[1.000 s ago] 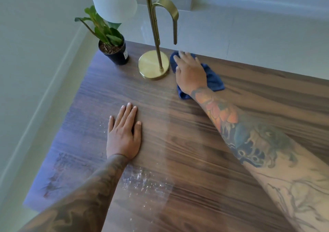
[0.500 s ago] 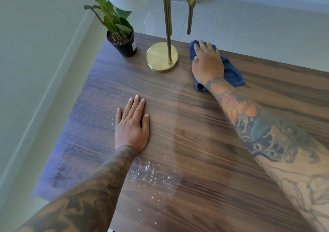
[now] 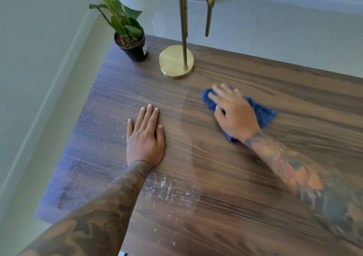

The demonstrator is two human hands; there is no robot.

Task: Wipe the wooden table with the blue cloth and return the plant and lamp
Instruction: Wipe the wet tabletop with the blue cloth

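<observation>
- The wooden bench [image 3: 225,177] fills most of the view, with white specks and smears near its front left.
- The lamp [image 3: 176,62] stands at the far edge on a round brass base, just right of the plant [image 3: 125,27] in its black pot.
- The left hand [image 3: 144,137] lies flat on the bench, grip open, fingers straight.
- The right hand [image 3: 234,115] presses the blue cloth [image 3: 263,114] onto the bench, fingers spread over it, near the lamp base.
</observation>
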